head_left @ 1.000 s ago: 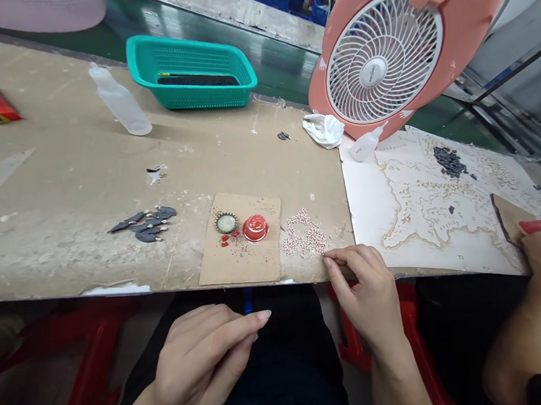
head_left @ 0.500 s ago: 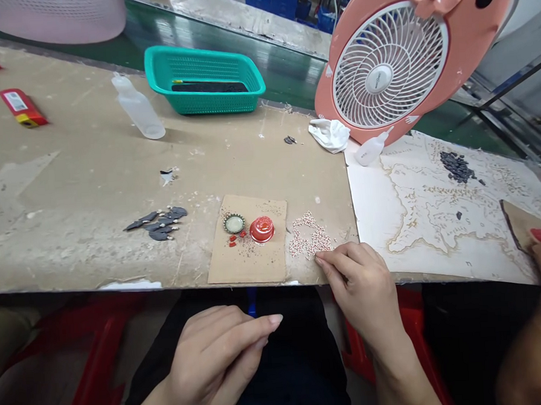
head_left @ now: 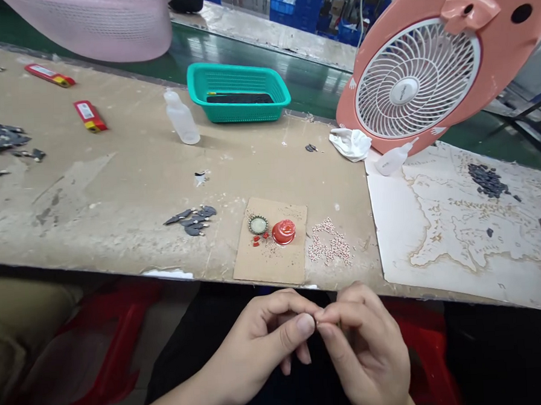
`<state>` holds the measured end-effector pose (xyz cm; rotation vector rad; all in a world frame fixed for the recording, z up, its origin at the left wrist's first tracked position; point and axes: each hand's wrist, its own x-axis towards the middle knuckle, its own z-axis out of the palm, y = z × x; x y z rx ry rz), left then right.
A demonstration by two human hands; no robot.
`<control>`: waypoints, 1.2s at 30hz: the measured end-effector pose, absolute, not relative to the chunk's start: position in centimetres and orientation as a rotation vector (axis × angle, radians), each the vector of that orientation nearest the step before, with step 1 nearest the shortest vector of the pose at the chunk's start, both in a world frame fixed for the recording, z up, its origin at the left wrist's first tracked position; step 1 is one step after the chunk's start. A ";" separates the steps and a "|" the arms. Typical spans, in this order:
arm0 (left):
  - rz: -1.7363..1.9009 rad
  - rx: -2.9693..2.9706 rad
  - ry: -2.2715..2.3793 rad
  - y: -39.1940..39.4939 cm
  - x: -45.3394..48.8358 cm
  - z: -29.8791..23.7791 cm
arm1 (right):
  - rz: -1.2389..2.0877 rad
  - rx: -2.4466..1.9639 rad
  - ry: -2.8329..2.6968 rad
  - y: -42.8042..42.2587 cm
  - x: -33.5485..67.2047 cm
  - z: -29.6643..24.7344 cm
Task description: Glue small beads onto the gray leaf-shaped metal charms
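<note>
Below the table's front edge, over my lap, my left hand (head_left: 264, 339) and my right hand (head_left: 369, 348) meet fingertip to fingertip. Both are pinched closed around something too small to make out. On the table just beyond them lies a scatter of tiny pale beads (head_left: 329, 246). Left of the beads, a brown card (head_left: 273, 260) carries a bottle cap (head_left: 258, 225), a red cap (head_left: 283, 231) and some red bits. A small cluster of dark grey pieces (head_left: 192, 218) lies further left.
A teal basket (head_left: 238, 90), a clear squeeze bottle (head_left: 181, 117) and a pink fan (head_left: 431, 67) stand at the back. A white cloth (head_left: 351, 142), a second small bottle (head_left: 394, 158) and a stained white sheet (head_left: 457, 229) lie at right. Red packets (head_left: 90, 116) lie far left.
My right hand left the beads at the table edge and dropped to my lap. My left hand curled up to meet it in a pinch. The view shifted left, and the other person's hand left the frame.
</note>
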<state>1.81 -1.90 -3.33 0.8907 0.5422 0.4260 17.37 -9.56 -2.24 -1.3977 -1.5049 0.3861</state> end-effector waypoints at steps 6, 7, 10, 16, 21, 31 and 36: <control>0.442 0.702 0.640 -2.7 1.0 -3.7 | 0.097 -1.376 -1.617 -9.4 15.9 -3.2; 0.461 0.723 0.666 -2.8 0.8 -3.7 | 0.065 -1.386 -1.622 -9.3 15.8 -3.3; 0.517 0.800 0.714 -2.8 0.4 -3.5 | 0.114 -1.422 -1.610 -9.1 15.6 -3.1; 0.590 0.947 0.736 -2.4 -0.3 -2.8 | 0.488 -1.458 -1.445 -8.2 15.7 -1.5; 0.637 1.072 0.749 -2.3 -0.8 -2.6 | 0.634 -1.449 -1.439 -7.6 15.6 -0.5; 0.818 1.476 0.777 -1.8 -1.3 -2.4 | 0.641 -1.444 -1.563 -6.4 14.8 0.0; 0.893 1.783 0.806 0.4 -2.8 -2.0 | 0.538 -1.499 -1.544 -5.8 14.6 -0.5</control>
